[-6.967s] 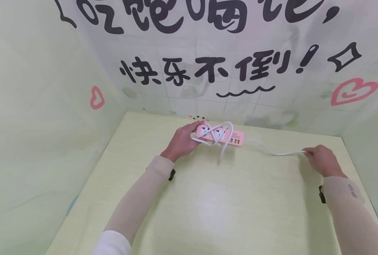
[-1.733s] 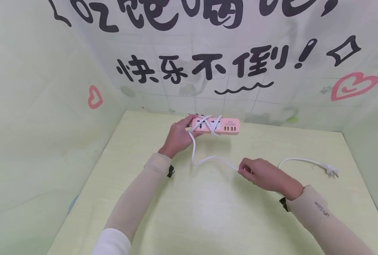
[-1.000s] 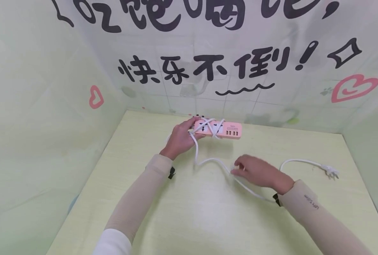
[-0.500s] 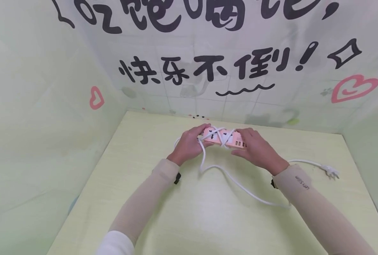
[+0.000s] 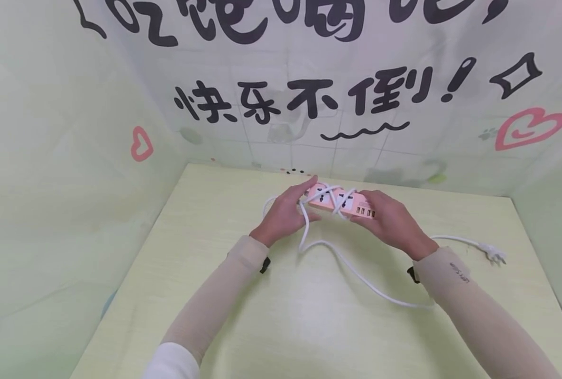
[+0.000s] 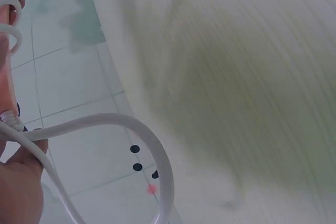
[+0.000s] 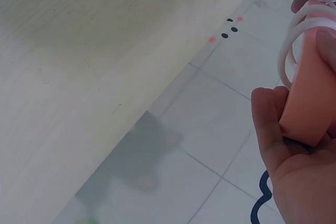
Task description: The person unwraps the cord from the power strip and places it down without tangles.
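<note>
A pink power strip (image 5: 368, 204) with sockets and USB ports is held up over the table between both hands, its white cord (image 5: 352, 267) crossed around it in loops. At its left end, my left hand (image 5: 283, 217) holds it between fingers and thumb. My right hand (image 5: 394, 220) grips the other end; in the right wrist view, its fingers and thumb curl around the strip's pink casing (image 7: 310, 98). Part of the cord hangs from beside the left hand and runs over the table towards the right forearm. The strip shows only at the left edge of the left wrist view.
The cord's white plug (image 5: 493, 253) lies on the table's right side, prongs outward. The pale wooden table (image 5: 304, 326) meets a printed back cloth (image 5: 243, 152) with dark lettering, and similar cloth walls stand on both sides.
The right hand first held the cord far right, then moved left, let it go and took the strip's right end. One loop has come off the strip. The strip has shifted slightly right.
</note>
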